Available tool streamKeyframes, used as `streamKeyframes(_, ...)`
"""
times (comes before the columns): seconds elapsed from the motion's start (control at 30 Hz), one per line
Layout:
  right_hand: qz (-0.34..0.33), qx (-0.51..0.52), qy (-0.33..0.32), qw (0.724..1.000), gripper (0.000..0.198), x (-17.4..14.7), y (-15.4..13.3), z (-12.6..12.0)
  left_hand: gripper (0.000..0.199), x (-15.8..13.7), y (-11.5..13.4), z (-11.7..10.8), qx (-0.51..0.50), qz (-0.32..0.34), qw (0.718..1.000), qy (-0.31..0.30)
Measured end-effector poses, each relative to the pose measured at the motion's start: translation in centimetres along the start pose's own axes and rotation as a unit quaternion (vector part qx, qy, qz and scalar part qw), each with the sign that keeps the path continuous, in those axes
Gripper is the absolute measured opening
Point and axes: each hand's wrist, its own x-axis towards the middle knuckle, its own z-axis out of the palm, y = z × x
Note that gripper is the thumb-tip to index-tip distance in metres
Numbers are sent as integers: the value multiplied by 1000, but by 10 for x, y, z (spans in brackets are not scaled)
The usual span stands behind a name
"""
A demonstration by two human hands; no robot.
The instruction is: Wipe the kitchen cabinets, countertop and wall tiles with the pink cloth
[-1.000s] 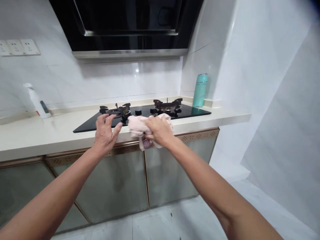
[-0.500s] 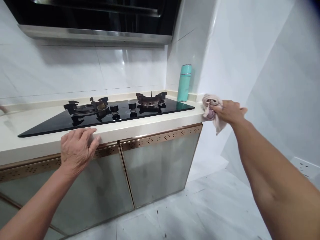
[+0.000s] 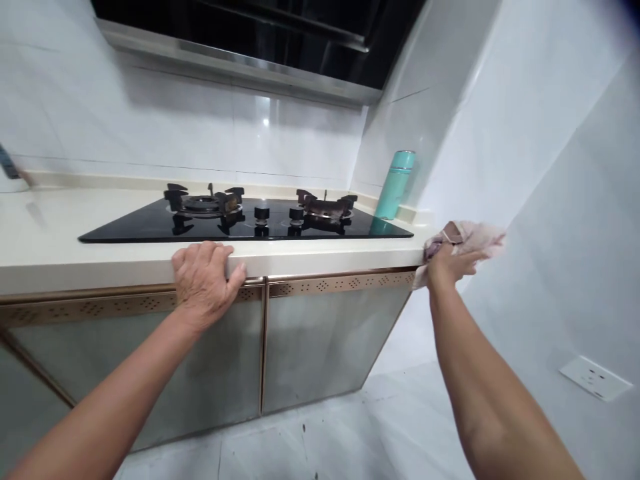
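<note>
My left hand (image 3: 206,283) rests on the front edge of the white countertop (image 3: 310,256). Its fingers lie over the top and the thumb is apart, with nothing held. At the counter's right end, my right hand (image 3: 450,265) is closed on a pale pinkish cloth (image 3: 477,239), pressing it against the corner. The cloth is bunched, and part hangs below the counter's edge. Between the hands and behind them lies a black gas stove (image 3: 280,230) with two burners and two knobs. A teal thermos flask (image 3: 395,185) stands behind the stove's right corner.
Above the stove hangs a black range hood (image 3: 240,40) with a steel edge. Cabinet doors (image 3: 335,340) sit under the counter. White walls close in on the right, with a wall socket (image 3: 595,377) low down. A partly visible object (image 3: 11,175) stands at the far left.
The view has shifted and tilted, so the stove and flask sit further right. My right hand has turned on the cloth, which now spreads to the right of the counter corner. My left hand stays on the edge.
</note>
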Motion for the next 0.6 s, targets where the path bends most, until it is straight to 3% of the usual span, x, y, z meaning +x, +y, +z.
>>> streamKeyframes(0.07, 36, 27, -2, 999, 71, -48, -16, 8, 39, -2, 0, -4, -5, 14, 1000, -12)
streamKeyframes(0.13, 5, 65, -3, 998, 69, -109, -36, 9, 42, -4, -1, -7, -13, 33, 999, -24)
streamKeyframes(0.27, -173, 130, -21, 976, 64, -236, -82, -16, 51, -7, -8, -9, -54, 48, 997, -15)
streamKeyframes(0.37, -327, 121, -85, 934, 55, -301, -117, -51, 54, -8, -13, -17, -140, 53, 988, 45)
streamKeyframes(0.5, -487, 107, -180, 848, 49, -320, -164, -95, 51, -15, -7, -45, -215, 9, 962, 165)
streamKeyframes(0.53, -506, 119, -212, 827, 52, -315, -174, -103, 50, -17, -3, -52, -215, 8, 961, 172)
streamKeyframes(0.6, -533, 175, -281, 779, 64, -298, -190, -111, 47, -18, 7, -61, -204, 48, 970, 126)
